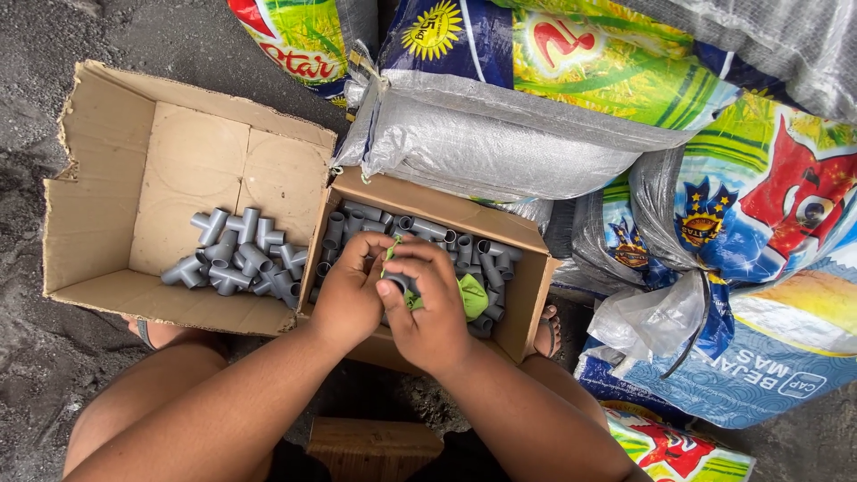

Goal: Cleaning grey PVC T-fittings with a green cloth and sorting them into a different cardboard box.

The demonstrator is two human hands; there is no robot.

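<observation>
Both hands, left hand (350, 299) and right hand (435, 312), clench a green cloth (473, 297) around a grey fitting (398, 282), wiping it above the smaller box (527, 299).

Pipe fittings (237, 259): grey plastic, smooth, matt. Both boxes (98, 192) are brown corrugated cardboard, matt, with torn, rough edges. Sacks (500, 134): woven plastic, glossy print outside, silvery inside; ground (36, 357) is dark, gritty and rough.

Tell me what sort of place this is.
Probably an informal workshop or storage corner: bare dark ground, woven sacks piled up, and cardboard boxes of grey pipe fittings sorted on the ground.
</observation>
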